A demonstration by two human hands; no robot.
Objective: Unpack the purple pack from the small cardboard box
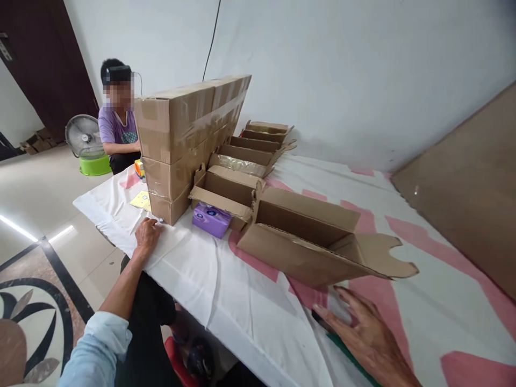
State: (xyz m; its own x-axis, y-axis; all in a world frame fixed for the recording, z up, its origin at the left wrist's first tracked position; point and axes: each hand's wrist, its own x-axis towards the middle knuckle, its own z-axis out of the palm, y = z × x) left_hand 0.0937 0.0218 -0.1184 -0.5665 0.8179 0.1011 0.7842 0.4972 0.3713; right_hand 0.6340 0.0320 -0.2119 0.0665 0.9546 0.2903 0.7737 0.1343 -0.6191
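Note:
My left hand rests on the white cloth at the foot of a stack of taped cardboard boxes. Its fingers are curled; a small light-coloured bit shows by the fingertips, too small to name. My right hand reaches low over the cloth with thumb and fingers apart, just in front of an open cardboard box. A dark object with a long green edge lies beneath that hand, mostly hidden. Between the hands, a purple patterned carton leans against another open cardboard box.
More open boxes line up behind, towards the wall. A yellow patterned paper and an orange item lie left of the stack. Beyond sits a person in a purple shirt, beside a fan. A brown board stands at right.

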